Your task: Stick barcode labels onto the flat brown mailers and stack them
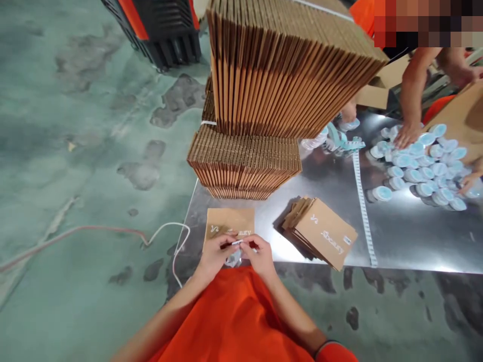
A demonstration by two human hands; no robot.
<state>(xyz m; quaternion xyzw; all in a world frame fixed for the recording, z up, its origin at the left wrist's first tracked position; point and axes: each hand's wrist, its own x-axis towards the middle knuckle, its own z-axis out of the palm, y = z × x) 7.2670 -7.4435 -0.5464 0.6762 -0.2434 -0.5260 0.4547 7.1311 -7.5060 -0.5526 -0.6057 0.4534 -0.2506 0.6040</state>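
My left hand (215, 254) and my right hand (261, 255) meet at the table's near edge, fingertips pinched together. Between them is a small white label (237, 242), which both hands appear to grip. Just below the fingers hangs a crumpled, translucent strip (234, 258); what it is I cannot make out. A flat brown carton (231, 217) with white print lies under and beyond my hands, partly covered by them. To the right sits a slanted pile of similar flat cartons (320, 229), the top one bearing a small white label near its corner.
Tall bundles of folded cardboard (287, 75) stand on the metal table (324, 181) ahead. A strip of labels (363, 206) crosses the table. At right, a co-worker's hand (409, 134) touches several clear, blue-topped containers (426, 173). A cable (113, 229) runs at left; a black-and-orange crate (162, 30) stands behind.
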